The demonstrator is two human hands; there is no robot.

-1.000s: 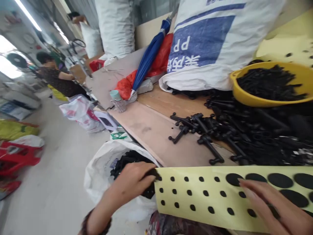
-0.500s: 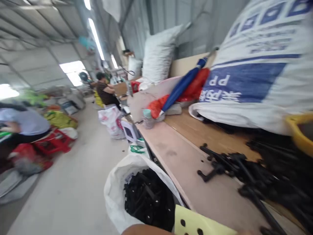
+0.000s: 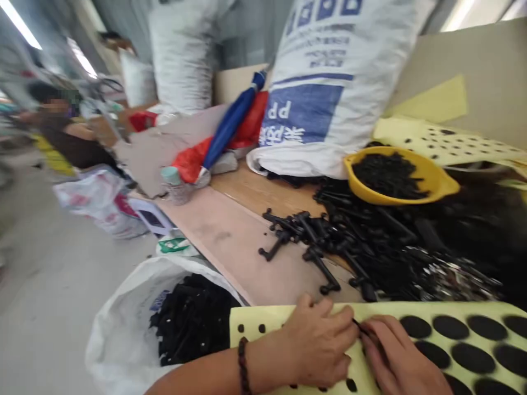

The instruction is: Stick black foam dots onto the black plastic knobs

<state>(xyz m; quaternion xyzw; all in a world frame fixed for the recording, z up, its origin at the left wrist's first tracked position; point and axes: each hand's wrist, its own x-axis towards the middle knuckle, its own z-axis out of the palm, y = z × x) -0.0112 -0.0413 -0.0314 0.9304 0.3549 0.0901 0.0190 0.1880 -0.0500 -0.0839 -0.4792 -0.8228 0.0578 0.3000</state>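
Head view: the left hand [image 3: 319, 343] and right hand [image 3: 405, 356] meet over a yellow sheet [image 3: 364, 370] along the desk's [image 3: 255, 269] near edge, both pinching what seems, through blur, a small black piece [image 3: 359, 327]. A white bag [image 3: 117, 326] stands beside the desk.
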